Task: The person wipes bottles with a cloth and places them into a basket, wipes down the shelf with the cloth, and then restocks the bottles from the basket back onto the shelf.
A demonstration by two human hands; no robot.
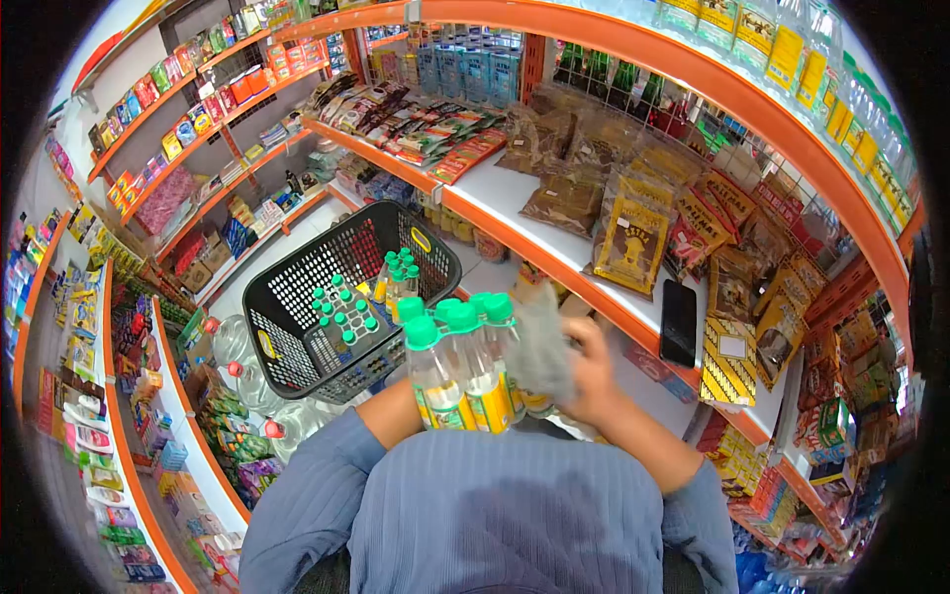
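Note:
Several clear bottles (460,371) with green caps and yellow labels stand grouped against my chest. My left forearm reaches behind them, and the bottles hide my left hand. At their right side, my right hand (589,371) is closed around a grey cloth (542,346), which is blurred by motion and touches the nearest bottles. Just beyond the bottles is a black plastic basket (297,259) with yellow handle parts. Inside it are more green-capped bottles (346,309), some upright in a cluster near its right side.
An orange-edged shelf (495,203) crosses ahead, holding sachets, brown packets (633,233) and a black phone (678,322). Yellow-labelled bottles (787,54) line the upper right shelf. Large clear bottles with red caps (247,381) stand left of the basket. Stocked shelves rise at the left.

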